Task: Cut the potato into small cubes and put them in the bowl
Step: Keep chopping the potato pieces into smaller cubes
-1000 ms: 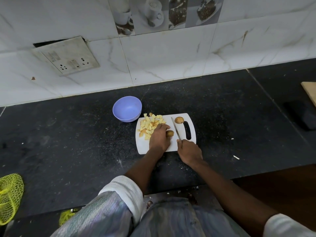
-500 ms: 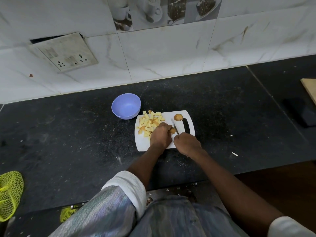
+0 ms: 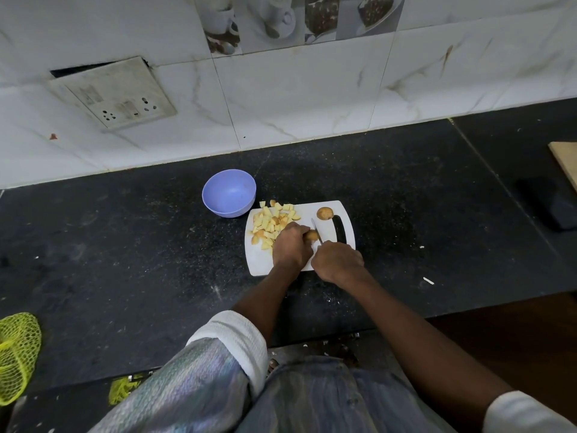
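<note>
A white cutting board (image 3: 259,260) lies on the black counter. My left hand (image 3: 290,246) holds a brown potato piece (image 3: 310,235) down on the board. My right hand (image 3: 337,260) grips a knife (image 3: 316,230), its blade lying against the right side of that piece. A pile of yellow potato cubes (image 3: 273,221) covers the board's far left part. Another potato end (image 3: 324,213) sits at the far right of the board, beside the handle slot. An empty lilac bowl (image 3: 229,192) stands just beyond the board's left corner.
The tiled wall with a switch plate (image 3: 112,92) rises behind the counter. A yellow-green net bag (image 3: 15,354) lies at the near left edge. A dark block (image 3: 552,204) and a wooden board edge (image 3: 565,160) sit at the far right. Small scraps (image 3: 428,280) dot the counter.
My right hand has moved left toward my left hand, bringing the knife blade against the held potato piece. The view has shifted slightly.
</note>
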